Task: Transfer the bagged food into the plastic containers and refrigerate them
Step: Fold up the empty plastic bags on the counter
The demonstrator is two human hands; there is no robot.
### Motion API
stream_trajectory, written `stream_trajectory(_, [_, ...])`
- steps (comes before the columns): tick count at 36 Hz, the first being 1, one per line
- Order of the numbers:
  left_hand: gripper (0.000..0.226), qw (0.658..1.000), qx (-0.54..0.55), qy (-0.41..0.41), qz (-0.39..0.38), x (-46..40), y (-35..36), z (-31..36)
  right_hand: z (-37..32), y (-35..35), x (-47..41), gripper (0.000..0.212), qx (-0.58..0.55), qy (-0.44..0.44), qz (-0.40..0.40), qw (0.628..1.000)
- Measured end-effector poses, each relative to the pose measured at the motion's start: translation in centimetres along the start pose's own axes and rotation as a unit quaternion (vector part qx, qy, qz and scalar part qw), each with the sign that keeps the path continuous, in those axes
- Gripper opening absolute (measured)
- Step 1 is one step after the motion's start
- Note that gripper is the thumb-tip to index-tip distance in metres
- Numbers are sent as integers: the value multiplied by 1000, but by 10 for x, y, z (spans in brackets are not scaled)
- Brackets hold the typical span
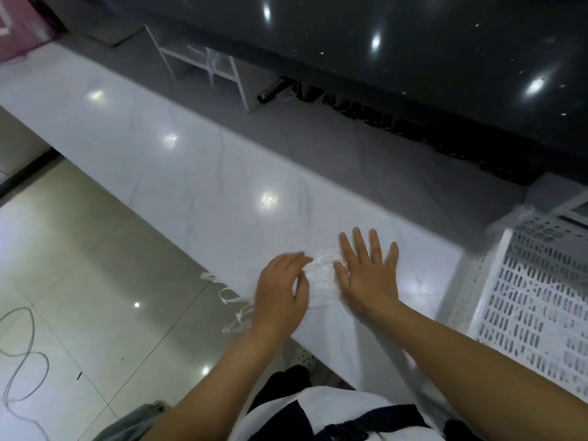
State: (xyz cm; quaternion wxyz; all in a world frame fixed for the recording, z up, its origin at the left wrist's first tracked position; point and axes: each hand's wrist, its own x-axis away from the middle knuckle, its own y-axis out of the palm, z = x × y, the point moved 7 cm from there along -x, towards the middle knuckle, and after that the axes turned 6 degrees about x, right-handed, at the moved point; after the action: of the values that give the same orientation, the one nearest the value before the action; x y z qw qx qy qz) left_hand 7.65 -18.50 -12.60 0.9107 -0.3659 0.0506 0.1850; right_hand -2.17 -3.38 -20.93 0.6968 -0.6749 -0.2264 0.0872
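Plastic bag [321, 275] lies flat beside white crate [534, 300].

Bag [321, 275] on counter [191, 160], between hands; crate [534, 300] right.

My left hand [281, 292] hovered palm-down with fingers [300, 259] curled, my right hand [369, 275] lay flat, fingers spread wide, both bare forearms reached forward.
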Motion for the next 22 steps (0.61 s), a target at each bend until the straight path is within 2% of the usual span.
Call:
stream_trajectory(3, [53, 990, -83, -62, -96, -14, 50, 8, -6, 2, 1, 64, 24, -35, 3, 999])
stream_trajectory(7, [59, 953, -217, -93, -190, -4, 88, -23, -4, 3, 1, 59, 29, -67, 4, 997])
stream_trajectory(11, [63, 942, -265, -95, -182, 12, 69, -51, 3, -1, 0, 55, 28, -73, 14, 997])
stream_trajectory(22, [68, 946, -235, -157, -161, 37, 16, -84, 20, -3, -10, 59, 14, -62, 14, 998])
